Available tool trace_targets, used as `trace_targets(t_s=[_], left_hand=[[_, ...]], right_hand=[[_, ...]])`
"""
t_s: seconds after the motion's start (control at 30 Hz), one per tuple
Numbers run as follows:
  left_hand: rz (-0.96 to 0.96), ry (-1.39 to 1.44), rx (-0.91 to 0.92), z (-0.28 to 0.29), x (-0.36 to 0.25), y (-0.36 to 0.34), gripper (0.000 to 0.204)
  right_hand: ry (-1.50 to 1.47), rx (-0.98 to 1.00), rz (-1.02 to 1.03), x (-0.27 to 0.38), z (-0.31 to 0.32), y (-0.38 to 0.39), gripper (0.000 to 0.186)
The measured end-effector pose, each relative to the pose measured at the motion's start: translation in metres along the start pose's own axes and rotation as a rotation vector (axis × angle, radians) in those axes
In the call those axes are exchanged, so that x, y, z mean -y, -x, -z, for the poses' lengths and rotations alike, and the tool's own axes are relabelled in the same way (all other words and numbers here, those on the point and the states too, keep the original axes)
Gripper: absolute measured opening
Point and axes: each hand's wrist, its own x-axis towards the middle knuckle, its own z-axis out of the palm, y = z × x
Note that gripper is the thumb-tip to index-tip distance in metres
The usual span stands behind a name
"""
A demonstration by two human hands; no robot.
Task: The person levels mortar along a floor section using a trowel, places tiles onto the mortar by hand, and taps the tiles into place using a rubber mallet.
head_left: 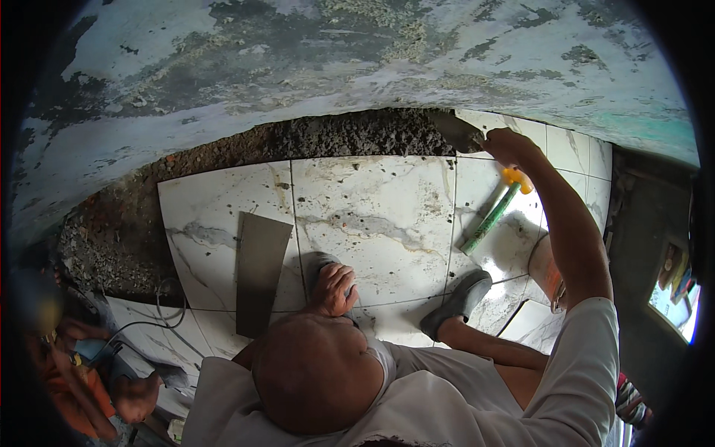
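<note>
My right hand (511, 147) is closed on the handle of a trowel (459, 134). Its blade reaches over the right end of a dark, rough mortar strip (357, 134) along the wall's foot. Beside my bent left knee, my left hand (335, 289) is loosely closed, with nothing visible in its fingers. Just beyond it is a grey shoe (316, 261) on my left foot. A mallet (493, 216) with a green handle and yellow-orange head lies on the tiles below my right hand.
White marbled tiles (372, 201) cover the floor, with crumbs scattered on them. A grey rectangular strip (262, 261) lies left. A bucket (547, 264) stands right. At lower left, a co-worker's hand (138, 395) is near a cable (153, 324). A stained wall (357, 59) rises ahead.
</note>
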Motion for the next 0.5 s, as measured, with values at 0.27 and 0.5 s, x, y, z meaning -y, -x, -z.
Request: trace_targets(t_s=[0.27,0.5], left_hand=[[-0.013,-0.028,0.010,-0.001,0.002,0.000,0.033],[-0.027,-0.026,0.007,-0.002,0.000,-0.003,0.032]], right_hand=[[-0.209,-0.054,-0.007,0.036,0.001,0.005,0.036],[-0.085,-0.050,-0.028,-0.009,-0.009,0.027,0.036]])
